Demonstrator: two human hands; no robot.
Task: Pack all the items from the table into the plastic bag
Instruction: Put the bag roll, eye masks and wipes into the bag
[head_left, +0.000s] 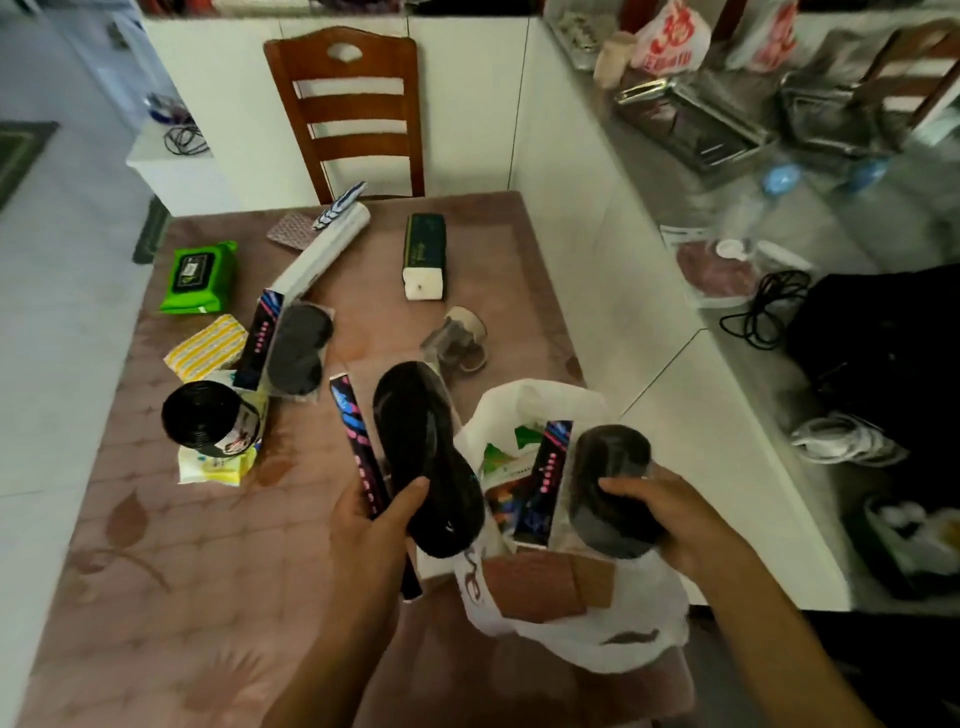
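A white plastic bag (623, 639) stands open at the table's near right edge, with a green packet and a brown flat pack inside. My left hand (374, 514) grips a packaged black eye mask (426, 457) just left of the bag's mouth. My right hand (670, 514) holds a second packaged eye mask (602, 483) that is partly inside the bag. A third mask pack (298, 345), a black roll (208, 418), a green wipes pack (197, 278), a yellow striped pack (208, 345), a white roll (324, 249), a tissue pack (425, 257) and a cup (460, 338) lie on the table.
The table wears a pink cloth (182, 571). A wooden chair (353, 109) stands at its far side. A white partition (597, 249) runs along the right, with a cluttered glossy counter (779, 156) behind it. A small patterned pack (292, 231) lies near the chair.
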